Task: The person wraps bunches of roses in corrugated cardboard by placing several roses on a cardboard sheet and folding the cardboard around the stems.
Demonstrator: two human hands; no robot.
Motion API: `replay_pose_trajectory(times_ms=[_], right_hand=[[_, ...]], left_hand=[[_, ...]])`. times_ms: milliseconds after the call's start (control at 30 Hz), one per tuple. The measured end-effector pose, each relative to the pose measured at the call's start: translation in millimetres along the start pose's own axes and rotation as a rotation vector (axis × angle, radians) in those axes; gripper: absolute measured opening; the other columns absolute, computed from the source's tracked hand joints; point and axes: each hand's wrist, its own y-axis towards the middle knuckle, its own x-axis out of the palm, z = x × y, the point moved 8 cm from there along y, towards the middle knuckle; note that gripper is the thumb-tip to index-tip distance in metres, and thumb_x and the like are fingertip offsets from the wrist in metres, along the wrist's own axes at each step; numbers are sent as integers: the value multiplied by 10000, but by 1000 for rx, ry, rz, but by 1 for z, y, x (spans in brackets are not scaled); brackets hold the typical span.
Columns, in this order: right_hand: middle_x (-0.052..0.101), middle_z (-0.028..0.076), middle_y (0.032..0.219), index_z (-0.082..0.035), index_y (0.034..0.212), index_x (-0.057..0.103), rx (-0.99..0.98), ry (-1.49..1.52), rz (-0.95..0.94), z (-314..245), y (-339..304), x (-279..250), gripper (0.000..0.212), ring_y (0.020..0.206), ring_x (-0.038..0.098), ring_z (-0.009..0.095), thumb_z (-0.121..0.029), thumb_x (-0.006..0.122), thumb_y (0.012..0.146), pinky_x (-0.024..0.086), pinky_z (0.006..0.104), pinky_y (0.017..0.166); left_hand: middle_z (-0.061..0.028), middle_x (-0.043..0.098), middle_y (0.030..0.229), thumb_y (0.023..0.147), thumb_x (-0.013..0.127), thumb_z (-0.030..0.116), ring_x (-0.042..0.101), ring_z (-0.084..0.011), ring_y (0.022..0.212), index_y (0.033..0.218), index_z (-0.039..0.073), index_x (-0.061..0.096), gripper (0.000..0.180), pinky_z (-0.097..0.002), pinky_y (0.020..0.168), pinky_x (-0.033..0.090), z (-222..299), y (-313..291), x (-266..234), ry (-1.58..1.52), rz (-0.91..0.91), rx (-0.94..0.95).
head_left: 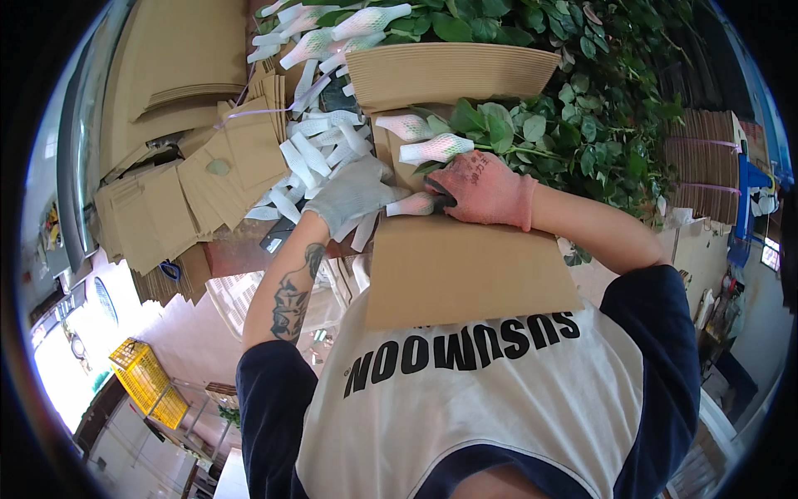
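Note:
My right hand (489,190), in a red work glove with a dark palm, is closed around a rose just behind its bud. White foam netting (410,205) covers that bud, which points left. My left hand (351,196), in a grey glove, reaches in from the left. Its fingers are stretched out, with the tips beside the netted bud. Under both hands lies a corrugated cardboard sheet (474,274), its near flap against my shirt and its far flap (453,73) raised. Two more netted roses (436,150) lie on it, stems to the right.
Loose white foam sleeves (312,162) are heaped left of the cardboard. Further left are flat cardboard pieces (224,170). More netted roses (332,37) and leafy stems (598,116) fill the far side. Bundled cardboard (702,166) stands at right; a yellow crate (150,382) is at lower left.

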Motion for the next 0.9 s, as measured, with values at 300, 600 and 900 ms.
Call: replay_pose_trajectory(times_ms=[300, 600, 900], right_hand=[[619, 135, 907, -53, 1020, 548, 30, -100, 3, 0, -10, -3, 381, 923, 594, 285, -300, 617, 739, 467, 407, 783], [624, 105, 882, -53, 1032, 546, -84, -224, 24, -5, -8, -1, 375, 915, 598, 271, -293, 604, 750, 480, 401, 743], [612, 143, 870, -42, 960, 540, -10, -79, -7, 2, -5, 3, 319, 895, 594, 290, -262, 589, 734, 468, 411, 773]], left_hand=[[-182, 639, 736, 777, 628, 326, 598, -287, 656, 834, -24, 671, 357, -350, 638, 464, 3, -12, -4, -125, 137, 7], [-169, 639, 741, 768, 641, 346, 613, -299, 691, 831, 27, 669, 326, -372, 653, 471, 10, -8, -3, -1, 154, 32], [-135, 625, 741, 777, 622, 369, 611, -271, 708, 809, 29, 637, 342, -357, 652, 470, 12, -19, -11, -5, 152, 90]])
